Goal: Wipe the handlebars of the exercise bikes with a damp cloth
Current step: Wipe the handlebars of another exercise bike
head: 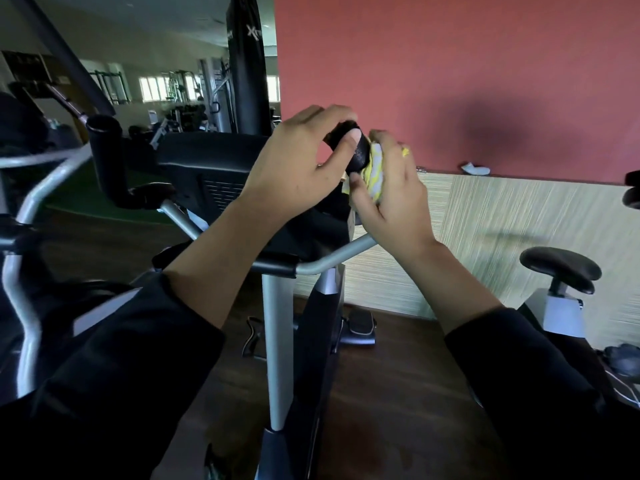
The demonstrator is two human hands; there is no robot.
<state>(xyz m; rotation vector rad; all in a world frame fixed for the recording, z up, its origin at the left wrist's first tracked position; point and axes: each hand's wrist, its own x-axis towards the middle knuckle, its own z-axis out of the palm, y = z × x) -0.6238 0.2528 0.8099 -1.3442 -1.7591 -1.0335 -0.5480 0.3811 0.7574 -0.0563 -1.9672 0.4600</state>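
Note:
An exercise bike stands in front of me with a grey handlebar tube [341,255] and a black console [214,157]. Its right black grip end [358,152] rises at the centre of the view. My left hand [301,157] is closed over the top of that grip, thumb on its face. My right hand [391,192] presses a yellow-and-white cloth [375,169] against the grip's right side. The left black grip [105,150] stands upright and untouched. Most of the cloth is hidden under my fingers.
A red wall with a striped lower panel [502,220] is close behind the bike. Another bike's black saddle [561,268] sits at the right. A grey frame [24,216] of a neighbouring machine is at the left. A black punching bag [247,64] hangs behind. A small white object [475,168] lies on the ledge.

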